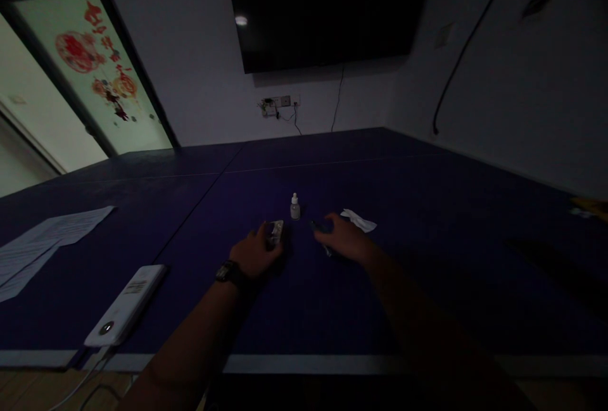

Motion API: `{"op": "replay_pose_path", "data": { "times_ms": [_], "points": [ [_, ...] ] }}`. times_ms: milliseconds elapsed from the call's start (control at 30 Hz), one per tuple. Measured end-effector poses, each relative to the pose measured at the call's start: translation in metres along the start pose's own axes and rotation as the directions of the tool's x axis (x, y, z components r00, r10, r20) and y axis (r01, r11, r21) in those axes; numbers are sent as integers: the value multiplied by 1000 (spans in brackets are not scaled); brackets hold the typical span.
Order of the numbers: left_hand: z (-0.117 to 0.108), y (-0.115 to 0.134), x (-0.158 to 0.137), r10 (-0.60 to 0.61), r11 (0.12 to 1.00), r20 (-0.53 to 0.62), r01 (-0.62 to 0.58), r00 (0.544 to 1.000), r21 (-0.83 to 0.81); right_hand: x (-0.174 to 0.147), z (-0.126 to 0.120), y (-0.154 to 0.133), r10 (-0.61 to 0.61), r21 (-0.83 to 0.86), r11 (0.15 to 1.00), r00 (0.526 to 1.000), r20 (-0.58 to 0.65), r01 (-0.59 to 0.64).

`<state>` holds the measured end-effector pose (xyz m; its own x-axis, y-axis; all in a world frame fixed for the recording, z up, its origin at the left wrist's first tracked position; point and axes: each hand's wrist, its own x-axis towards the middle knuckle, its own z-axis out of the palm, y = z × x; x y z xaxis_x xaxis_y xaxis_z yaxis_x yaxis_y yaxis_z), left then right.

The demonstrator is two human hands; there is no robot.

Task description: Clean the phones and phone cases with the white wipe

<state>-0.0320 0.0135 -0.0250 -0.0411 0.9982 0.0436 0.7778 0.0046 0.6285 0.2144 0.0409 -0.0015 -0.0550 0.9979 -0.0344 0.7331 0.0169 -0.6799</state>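
My left hand (256, 249), with a dark watch (231, 271) on its wrist, has its thumb and fingers around a small flat silvery-white piece (276, 231); its kind is too dim to make out. A little to the right, my right hand (342, 237) is closed around a small dark slender object (323, 227), partly hidden by the fingers. Between and just beyond the hands stands a small dropper bottle (295, 209) with a white top, upright and touched by neither hand. Beside my right hand lies a crumpled white tissue (360, 221).
The dark blue table (285, 309) has a pale front edge. On the left lie a white power bank (126, 306) with a cable and some printed papers (42, 246). A large screen (332, 6) hangs on the wall above a socket (285, 101) with cables.
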Motion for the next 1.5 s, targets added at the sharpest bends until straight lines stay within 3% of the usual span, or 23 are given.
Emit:
{"op": "replay_pose_path", "data": {
  "times_ms": [33,67,100,167,233,267,333,400,467,633,900,1033,1133,1300,1400,1500],
  "points": [
    [0,-3,2,22,975,17,-18,1000,-220,2,-6,3,-2,95,996,1000,14,1],
    [0,-5,5,48,891,54,-18,997,-454,4,-10,5,-9,191,982,1000,25,4],
    [2,-6,7,77,763,94,2,993,-647,6,-14,6,-20,284,959,999,34,9],
    [7,-6,9,130,494,170,85,977,-865,9,-19,6,-45,433,901,998,37,25],
    [13,-3,11,180,311,229,165,957,-936,10,-20,4,-77,605,795,996,38,39],
    [16,-2,11,204,244,251,200,946,-949,9,-19,3,-95,717,697,994,49,31],
    [21,1,10,248,111,280,260,927,-959,8,-15,-1,-146,908,417,985,91,-22],
    [25,5,8,287,48,279,277,917,-960,5,-7,-5,-193,979,177,971,139,-105],
    [27,9,6,335,15,270,282,903,-959,2,4,-10,-194,977,119,961,196,-175],
    [28,18,2,383,-33,250,283,889,-958,-4,33,-20,-84,937,199,948,307,-285],
    [28,17,1,270,10,294,303,917,-953,-9,41,-21,-188,940,265,945,269,-215],
    [31,14,2,222,80,295,285,929,-955,-6,48,-21,-61,907,415,993,102,-68],
    [34,15,1,231,101,280,263,932,-959,-3,59,-21,-11,875,483,1000,-25,27],
    [43,19,-1,303,77,243,231,921,-970,-6,73,-23,-66,798,580,986,-152,162],
    [48,19,-1,266,66,188,177,945,-982,-12,75,-26,-109,742,631,973,-206,228],
    [51,17,-1,219,73,141,128,966,-989,-17,73,-28,-191,558,755,930,-314,344]
  ]
}}
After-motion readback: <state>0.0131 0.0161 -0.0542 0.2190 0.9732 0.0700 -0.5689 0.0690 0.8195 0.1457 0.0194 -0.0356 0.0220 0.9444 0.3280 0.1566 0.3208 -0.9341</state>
